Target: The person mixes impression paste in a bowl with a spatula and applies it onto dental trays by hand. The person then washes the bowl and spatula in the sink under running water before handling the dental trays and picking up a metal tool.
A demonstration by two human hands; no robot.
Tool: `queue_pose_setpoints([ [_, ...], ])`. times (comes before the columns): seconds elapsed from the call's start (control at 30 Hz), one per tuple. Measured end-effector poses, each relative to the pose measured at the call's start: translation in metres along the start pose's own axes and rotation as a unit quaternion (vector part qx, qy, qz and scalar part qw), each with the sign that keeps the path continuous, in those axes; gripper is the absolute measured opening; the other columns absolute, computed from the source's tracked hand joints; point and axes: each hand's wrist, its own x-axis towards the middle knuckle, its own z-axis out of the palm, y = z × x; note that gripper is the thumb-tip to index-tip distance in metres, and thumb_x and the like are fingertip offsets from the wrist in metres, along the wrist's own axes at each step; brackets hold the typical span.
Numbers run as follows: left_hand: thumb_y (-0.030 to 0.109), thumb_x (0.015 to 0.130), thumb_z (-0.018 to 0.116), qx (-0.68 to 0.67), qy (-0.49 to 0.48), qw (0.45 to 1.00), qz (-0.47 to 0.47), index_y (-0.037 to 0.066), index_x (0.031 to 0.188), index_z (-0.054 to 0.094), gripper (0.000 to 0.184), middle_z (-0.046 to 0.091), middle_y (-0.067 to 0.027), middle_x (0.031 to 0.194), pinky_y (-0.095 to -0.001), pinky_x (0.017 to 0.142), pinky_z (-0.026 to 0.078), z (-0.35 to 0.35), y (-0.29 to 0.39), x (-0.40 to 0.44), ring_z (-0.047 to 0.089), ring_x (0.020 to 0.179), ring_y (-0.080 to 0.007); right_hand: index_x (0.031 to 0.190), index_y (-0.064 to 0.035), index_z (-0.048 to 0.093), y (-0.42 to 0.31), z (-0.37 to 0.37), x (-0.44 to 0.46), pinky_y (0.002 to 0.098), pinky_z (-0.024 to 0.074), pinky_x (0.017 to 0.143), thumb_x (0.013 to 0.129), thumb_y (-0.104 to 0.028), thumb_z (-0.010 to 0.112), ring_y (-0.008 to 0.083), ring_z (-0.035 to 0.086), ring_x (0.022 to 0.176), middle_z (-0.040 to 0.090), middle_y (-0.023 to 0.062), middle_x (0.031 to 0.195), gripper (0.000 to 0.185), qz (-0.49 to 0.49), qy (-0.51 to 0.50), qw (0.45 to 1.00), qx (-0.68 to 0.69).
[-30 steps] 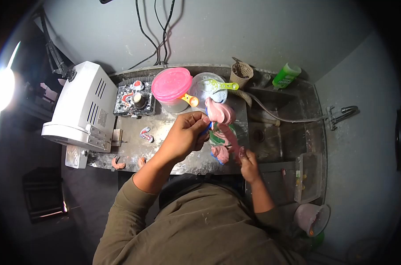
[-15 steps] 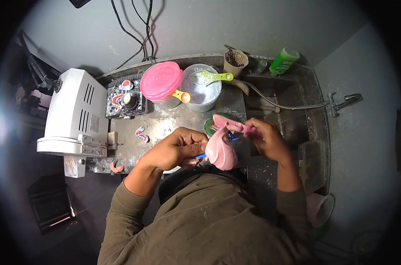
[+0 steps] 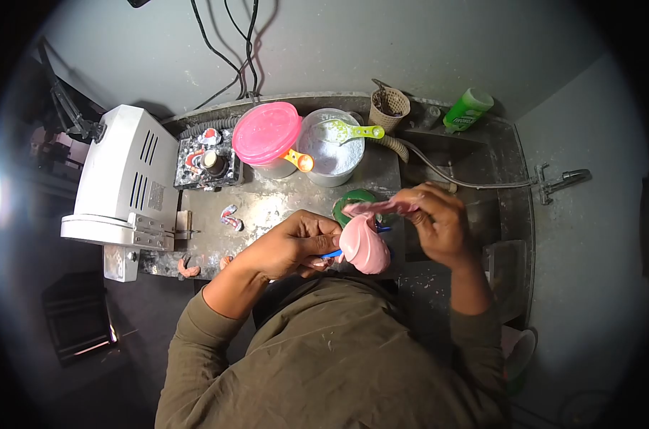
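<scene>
My left hand (image 3: 299, 247) grips the blue handle (image 3: 332, 254) of a tray heaped with smooth pink paste (image 3: 366, 247). In my right hand (image 3: 439, 222) is a paste-coated spatula (image 3: 382, 207), its blade over the upper edge of the pink mound. Behind the spatula, a green bowl (image 3: 358, 195) is partly hidden. Above my hands stand a tub of white powder (image 3: 332, 154) with a green scoop (image 3: 353, 131) on it and a tub with a pink lid (image 3: 267, 132) bearing an orange scoop (image 3: 300, 160).
A white machine (image 3: 128, 179) stands at the left, beside a speckled block (image 3: 208, 159). Small curved pieces (image 3: 231, 218) lie on the metal counter (image 3: 267, 196). On the right are a sink (image 3: 475, 229), a faucet (image 3: 562, 181), a green bottle (image 3: 469, 110) and a woven cup (image 3: 389, 108).
The pink-covered tray has come down toward my body. My right hand has risen with the spatula, whose blade has swung from below the tray to its upper edge.
</scene>
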Motion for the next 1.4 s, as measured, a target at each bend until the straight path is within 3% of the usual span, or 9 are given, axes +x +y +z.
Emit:
queue_pose_setpoints([
  [0.07, 0.011, 0.096, 0.058, 0.001, 0.008, 1.0, -0.003, 0.002, 0.089, 0.063, 0.013, 0.057, 0.0033, 0.069, -0.0175, 0.043, 0.032, 0.007, 0.006, -0.001, 0.044, 0.052, -0.0014, 0.095, 0.0006, 0.067, -0.004, 0.005, -0.001, 0.0376, 0.0489, 0.066, 0.067, 0.013, 0.056, 0.0312, 0.058, 0.076, 0.063, 0.0131, 0.084, 0.033, -0.065, 0.01, 0.997, -0.033],
  [0.17, 0.014, 0.097, 0.058, 0.005, 0.011, 1.0, -0.002, 0.002, 0.088, 0.063, 0.016, 0.053, 0.004, 0.066, -0.018, 0.043, 0.031, 0.002, 0.006, -0.002, 0.042, 0.052, -0.0021, 0.095, -0.0004, 0.067, -0.001, -0.005, -0.004, 0.0368, 0.0483, 0.066, 0.066, 0.013, 0.056, 0.0302, 0.058, 0.075, 0.064, 0.0123, 0.084, 0.034, -0.074, 0.028, 0.993, -0.087],
  [0.47, 0.025, 0.1, 0.055, 0.081, 0.059, 0.995, 0.026, 0.004, 0.085, 0.06, 0.026, 0.047, 0.0047, 0.062, -0.0202, 0.044, 0.027, 0.014, 0.017, -0.005, 0.037, 0.051, -0.0029, 0.098, -0.0016, 0.068, -0.013, -0.004, -0.016, 0.0369, 0.0481, 0.064, 0.08, 0.005, 0.062, 0.0286, 0.058, 0.072, 0.064, 0.0108, 0.082, 0.02, -0.029, 0.093, 0.986, -0.132],
  [0.6, 0.023, 0.1, 0.055, 0.126, 0.091, 0.987, 0.05, 0.003, 0.085, 0.059, 0.025, 0.046, 0.0036, 0.062, -0.0207, 0.043, 0.024, 0.019, 0.014, -0.004, 0.035, 0.049, -0.0029, 0.097, -0.0011, 0.068, -0.024, -0.006, -0.014, 0.0355, 0.0475, 0.062, 0.077, 0.007, 0.061, 0.0273, 0.058, 0.07, 0.065, 0.0105, 0.083, 0.022, -0.034, 0.148, 0.979, -0.134],
  [0.9, 0.024, 0.101, 0.053, 0.081, 0.058, 0.995, 0.016, 0.004, 0.086, 0.059, 0.026, 0.046, 0.0047, 0.06, -0.0212, 0.043, 0.026, 0.013, 0.007, -0.002, 0.035, 0.05, -0.003, 0.096, -0.0006, 0.068, -0.036, -0.023, -0.009, 0.0364, 0.0474, 0.06, 0.068, 0.009, 0.061, 0.0277, 0.057, 0.069, 0.063, 0.0114, 0.082, 0.03, -0.102, 0.015, 0.981, -0.165],
  [1.0, 0.025, 0.101, 0.052, 0.101, 0.062, 0.993, 0.027, 0.004, 0.087, 0.06, 0.027, 0.046, 0.0051, 0.06, -0.0212, 0.044, 0.026, 0.019, 0.01, -0.005, 0.035, 0.05, -0.0029, 0.097, -0.0007, 0.067, -0.035, -0.021, -0.008, 0.0372, 0.0474, 0.061, 0.069, 0.01, 0.061, 0.0288, 0.056, 0.069, 0.063, 0.0114, 0.081, 0.03, -0.09, 0.027, 0.983, -0.159],
  [1.07, 0.025, 0.101, 0.051, 0.118, 0.071, 0.99, 0.039, 0.004, 0.087, 0.06, 0.027, 0.046, 0.0053, 0.06, -0.0214, 0.044, 0.026, 0.019, 0.008, -0.007, 0.035, 0.05, -0.0029, 0.095, 0.0, 0.068, -0.038, -0.018, -0.011, 0.0347, 0.0475, 0.063, 0.079, 0.004, 0.062, 0.0274, 0.06, 0.07, 0.064, 0.0119, 0.081, 0.017, -0.042, 0.06, 0.983, -0.166],
  [1.2, 0.024, 0.102, 0.05, 0.129, 0.065, 0.987, 0.064, 0.003, 0.088, 0.059, 0.027, 0.049, 0.0044, 0.063, -0.0217, 0.044, 0.026, 0.015, 0.005, -0.008, 0.035, 0.051, -0.003, 0.099, -0.0012, 0.067, -0.039, -0.01, -0.012, 0.0382, 0.0473, 0.063, 0.072, 0.01, 0.059, 0.0286, 0.057, 0.069, 0.062, 0.0114, 0.081, 0.03, -0.059, 0.088, 0.982, -0.155],
  [1.4, 0.022, 0.102, 0.049, 0.081, 0.097, 0.983, 0.136, 0.004, 0.089, 0.057, 0.024, 0.052, 0.0027, 0.068, -0.02, 0.043, 0.025, 0.022, -0.003, -0.004, 0.036, 0.049, -0.0023, 0.1, -0.0009, 0.068, -0.032, 0.024, -0.021, 0.0351, 0.0504, 0.071, 0.085, 0.006, 0.058, 0.0288, 0.064, 0.078, 0.069, 0.0128, 0.09, 0.019, -0.012, 0.178, 0.976, -0.126],
])
